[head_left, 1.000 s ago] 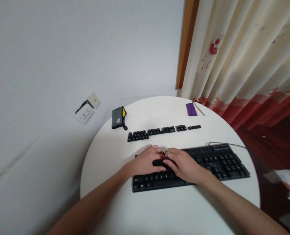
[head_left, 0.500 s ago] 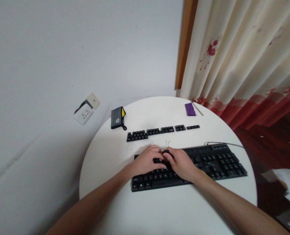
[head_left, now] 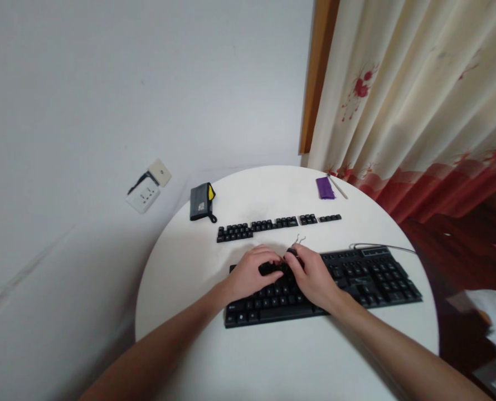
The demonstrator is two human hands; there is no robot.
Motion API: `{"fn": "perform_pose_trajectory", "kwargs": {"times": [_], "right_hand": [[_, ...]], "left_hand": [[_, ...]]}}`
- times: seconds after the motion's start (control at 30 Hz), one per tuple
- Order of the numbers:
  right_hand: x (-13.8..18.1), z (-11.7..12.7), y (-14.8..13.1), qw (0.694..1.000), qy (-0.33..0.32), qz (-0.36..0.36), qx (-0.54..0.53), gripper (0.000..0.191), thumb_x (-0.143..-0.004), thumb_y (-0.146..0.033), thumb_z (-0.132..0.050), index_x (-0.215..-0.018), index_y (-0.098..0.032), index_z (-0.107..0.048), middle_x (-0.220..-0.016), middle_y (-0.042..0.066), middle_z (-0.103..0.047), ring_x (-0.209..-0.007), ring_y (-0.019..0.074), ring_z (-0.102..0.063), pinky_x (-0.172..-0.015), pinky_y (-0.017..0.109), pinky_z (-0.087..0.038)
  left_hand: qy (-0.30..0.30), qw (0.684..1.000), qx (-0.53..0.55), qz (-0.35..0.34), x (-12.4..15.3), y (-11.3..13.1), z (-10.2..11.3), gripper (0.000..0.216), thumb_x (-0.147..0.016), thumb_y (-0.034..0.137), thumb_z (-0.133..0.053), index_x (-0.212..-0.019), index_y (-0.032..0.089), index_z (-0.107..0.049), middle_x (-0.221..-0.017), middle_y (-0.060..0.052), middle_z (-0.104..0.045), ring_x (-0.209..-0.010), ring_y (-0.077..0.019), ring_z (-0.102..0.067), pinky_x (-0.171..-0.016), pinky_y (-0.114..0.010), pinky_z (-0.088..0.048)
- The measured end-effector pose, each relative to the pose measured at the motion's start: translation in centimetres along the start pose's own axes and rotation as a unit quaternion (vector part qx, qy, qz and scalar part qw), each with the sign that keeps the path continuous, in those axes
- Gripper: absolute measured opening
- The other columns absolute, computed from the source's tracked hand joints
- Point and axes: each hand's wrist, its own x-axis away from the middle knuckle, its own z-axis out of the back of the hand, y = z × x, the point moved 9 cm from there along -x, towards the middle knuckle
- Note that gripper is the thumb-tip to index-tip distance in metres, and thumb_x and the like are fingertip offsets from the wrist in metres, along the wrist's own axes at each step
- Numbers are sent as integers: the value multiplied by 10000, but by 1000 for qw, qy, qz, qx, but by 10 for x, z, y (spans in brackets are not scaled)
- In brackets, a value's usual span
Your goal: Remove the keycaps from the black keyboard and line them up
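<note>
The right hand (head_left: 315, 275) is clenched around a thin wire keycap puller (head_left: 300, 239). Its two loops stick out just past the fingertips, above the upper key rows of the black plastic keyboard (head_left: 369, 275), which lies under both hands on the round white table (head_left: 273, 356). The left hand (head_left: 252, 273) rests on the keys just beside the right, fingers bent, grasping nothing visible. Beyond both hands lies a row of loose black keycaps (head_left: 268, 225). The step appears to be hooking a cap. The next move calls for a straight upward pull while the left hand pins the board.
</note>
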Motion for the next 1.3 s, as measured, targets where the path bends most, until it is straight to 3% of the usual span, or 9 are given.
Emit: {"fn": "perform_pose_trajectory", "kwargs": {"times": [0.13,0.23,0.33,0.5,0.7,1.0,1.13,1.3], "right_hand": [[-1,-2,11,996,-6,-44,-75,215,-1000,-335,-412,-864,-211,-523,-781,22,-647,-732,186,-606,-707,288,-429],[-2,-4,18,991,-6,-62,-119,211,-1001,-343,-413,-909,-205,-544,-816,30,-678,-745,186,-631,-728,291,-453],[-3,-1,20,992,9,-61,-114,216,-996,-344,-425,-883,-205,-545,-788,25,-664,-711,180,-616,-700,286,-453],[-3,4,18,995,30,-49,-81,234,-991,-334,-437,-835,-201,-550,-739,20,-634,-671,177,-579,-666,284,-435],[-2,2,15,995,23,-42,-88,231,-991,-331,-434,-872,-192,-576,-791,43,-676,-724,185,-610,-707,288,-445],[-4,1,19,990,24,-44,-132,316,-994,-377,-416,-757,-208,-539,-665,7,-613,-626,162,-563,-637,267,-443],[-4,4,20,989,33,-48,-135,327,-1001,-382,-412,-770,-202,-560,-698,18,-639,-654,165,-586,-670,277,-454],[-5,4,21,989,31,-53,-135,333,-1005,-369,-401,-787,-196,-585,-746,32,-679,-692,169,-608,-703,285,-462]], "left_hand": [[41,998,-36,-7,2,3,4,140,-855,224,-683,-972,203,-610,-924,-23,-673,-920,-188,-606,-858,-338,-492],[27,995,-87,-49,3,12,-1,97,-919,257,-618,-997,200,-608,-967,-37,-670,-960,-198,-589,-895,-363,-476],[11,984,-153,-87,3,21,-6,148,-972,256,-535,-1073,205,-629,-1032,-55,-670,-981,-206,-571,-900,-377,-463],[32,968,-226,-102,5,29,-4,236,-974,240,-526,-1185,217,-628,-1085,-73,-649,-986,-225,-550,-867,-382,-466],[49,964,-234,-116,6,32,0,208,-947,260,-581,-1131,213,-665,-1091,-75,-640,-996,-227,-538,-883,-379,-473],[92,970,-166,-154,12,42,3,129,-905,247,-648,-1019,215,-699,-1034,-66,-664,-976,-205,-536,-880,-356,-484],[149,971,-162,-91,3,23,29,115,-887,278,-673,-983,248,-728,-1070,-70,-641,-1034,-229,-530,-930,-408,-466],[178,960,-217,21,-18,-27,63,118,-789,274,-777,-906,268,-765,-1191,-54,-586,-1112,-266,-473,-1004,-463,-415]]}}
